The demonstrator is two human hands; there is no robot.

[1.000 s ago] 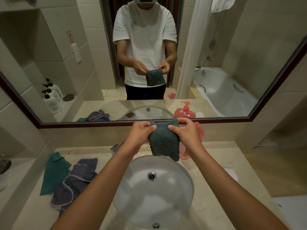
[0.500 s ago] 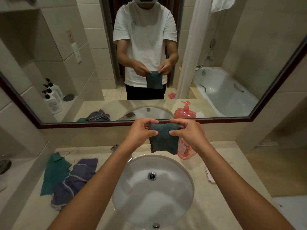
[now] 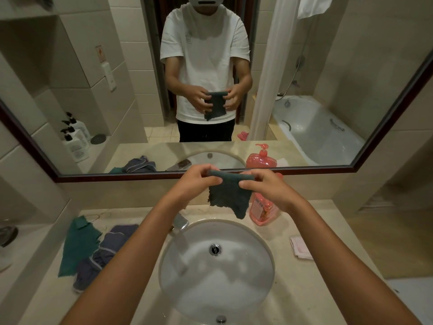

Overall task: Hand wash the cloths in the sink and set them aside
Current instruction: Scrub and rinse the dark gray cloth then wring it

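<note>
While the dark green terry cloth (image 3: 228, 195) is pinched along its top edge by the left hand (image 3: 198, 181) and the right hand (image 3: 264, 188), it hangs above the white sink (image 3: 262, 249) at its twelve o'clock rim. The step in hand is judged to be spreading or inspecting it; next it must be lowered into the basin or laid with the teal cloth (image 3: 78, 245) at nine o'clock.

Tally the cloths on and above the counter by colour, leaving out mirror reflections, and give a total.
Dark green, held by the left hand and right hand: 1
Teal green, on the counter: 1
Blue-grey: 1
Pink: 1
Total: 4
</note>
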